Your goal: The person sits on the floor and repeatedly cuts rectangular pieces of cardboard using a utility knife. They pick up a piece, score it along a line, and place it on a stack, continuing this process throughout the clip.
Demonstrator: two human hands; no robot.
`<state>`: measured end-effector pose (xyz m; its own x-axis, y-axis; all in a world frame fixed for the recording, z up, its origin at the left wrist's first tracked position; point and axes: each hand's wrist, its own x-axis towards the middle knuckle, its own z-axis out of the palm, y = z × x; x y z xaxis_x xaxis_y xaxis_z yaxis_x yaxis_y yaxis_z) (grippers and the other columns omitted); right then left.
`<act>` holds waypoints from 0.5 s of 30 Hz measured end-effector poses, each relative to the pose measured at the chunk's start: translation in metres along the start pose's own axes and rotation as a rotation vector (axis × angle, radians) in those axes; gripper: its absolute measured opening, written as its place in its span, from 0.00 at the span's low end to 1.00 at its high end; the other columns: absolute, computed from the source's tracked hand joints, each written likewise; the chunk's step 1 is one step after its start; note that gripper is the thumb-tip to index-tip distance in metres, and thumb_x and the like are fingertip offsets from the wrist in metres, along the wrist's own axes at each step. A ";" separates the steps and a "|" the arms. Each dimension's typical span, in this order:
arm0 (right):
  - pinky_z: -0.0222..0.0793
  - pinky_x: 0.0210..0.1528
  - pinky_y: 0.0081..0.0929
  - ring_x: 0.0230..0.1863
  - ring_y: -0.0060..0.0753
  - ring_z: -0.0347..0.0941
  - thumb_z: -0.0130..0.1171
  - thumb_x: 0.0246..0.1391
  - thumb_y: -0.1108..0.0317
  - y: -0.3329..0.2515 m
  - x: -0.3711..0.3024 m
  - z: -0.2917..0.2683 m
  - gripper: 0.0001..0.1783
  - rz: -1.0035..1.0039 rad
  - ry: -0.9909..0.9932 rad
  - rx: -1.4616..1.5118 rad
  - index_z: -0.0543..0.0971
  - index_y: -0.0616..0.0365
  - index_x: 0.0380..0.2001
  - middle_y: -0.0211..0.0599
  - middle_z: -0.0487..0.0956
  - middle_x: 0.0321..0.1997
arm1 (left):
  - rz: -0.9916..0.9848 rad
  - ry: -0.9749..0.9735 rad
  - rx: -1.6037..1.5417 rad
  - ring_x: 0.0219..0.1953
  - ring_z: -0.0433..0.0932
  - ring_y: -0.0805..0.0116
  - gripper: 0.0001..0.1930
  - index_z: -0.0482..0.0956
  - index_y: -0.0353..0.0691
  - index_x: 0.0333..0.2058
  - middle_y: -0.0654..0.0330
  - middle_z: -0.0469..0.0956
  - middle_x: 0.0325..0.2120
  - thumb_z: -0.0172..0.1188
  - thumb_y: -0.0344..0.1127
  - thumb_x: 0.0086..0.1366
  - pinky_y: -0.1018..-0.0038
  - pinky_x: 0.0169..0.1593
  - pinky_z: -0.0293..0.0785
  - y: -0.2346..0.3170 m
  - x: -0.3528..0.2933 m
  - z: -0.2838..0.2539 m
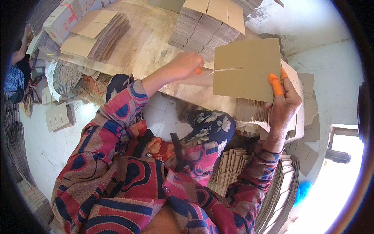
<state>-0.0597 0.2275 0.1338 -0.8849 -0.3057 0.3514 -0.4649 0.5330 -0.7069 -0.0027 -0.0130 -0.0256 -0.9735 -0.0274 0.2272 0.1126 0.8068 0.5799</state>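
Seen over my remote feed, the orange-tipped right hand (286, 104) clamps the right edge of a flat brown rectangular cardboard sheet (251, 76), raised over the pale wooden worktop (146, 33). The sheet reaches leftward from that grip, its slightly longer axis and its slit (230, 69) running roughly left to right, the slit's open end facing the left hand (185, 65), just beside, fingers curled together, on what I cannot tell. Beyond stands a tall grey-brown stack of slotted cardboard (206, 33).
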 end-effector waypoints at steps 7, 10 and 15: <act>0.66 0.18 0.21 0.21 0.14 0.70 0.61 0.54 0.69 0.023 0.000 0.025 0.17 -0.107 -0.116 -0.029 0.77 0.65 0.46 0.48 0.81 0.43 | 0.008 -0.024 0.014 0.34 0.74 0.45 0.07 0.80 0.34 0.28 0.47 0.76 0.25 0.62 0.33 0.52 0.56 0.36 0.69 0.004 -0.005 -0.003; 0.68 0.23 0.29 0.29 0.24 0.67 0.60 0.54 0.71 0.042 -0.003 0.045 0.12 -0.203 -0.166 -0.046 0.76 0.68 0.39 0.55 0.79 0.36 | 0.021 -0.031 0.015 0.34 0.74 0.46 0.07 0.79 0.35 0.28 0.48 0.75 0.26 0.63 0.32 0.51 0.56 0.35 0.69 0.008 -0.003 -0.005; 0.67 0.23 0.40 0.25 0.61 0.71 0.55 0.57 0.70 0.048 -0.012 0.076 0.16 -0.396 -0.306 -0.212 0.71 0.69 0.46 0.58 0.73 0.21 | 0.075 0.109 0.005 0.34 0.74 0.47 0.07 0.78 0.36 0.26 0.49 0.76 0.25 0.64 0.32 0.48 0.57 0.35 0.69 -0.005 -0.005 0.009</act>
<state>-0.0687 0.1965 0.0491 -0.6070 -0.7141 0.3487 -0.7845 0.4684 -0.4065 -0.0004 -0.0122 -0.0366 -0.9351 -0.0305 0.3531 0.1829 0.8118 0.5545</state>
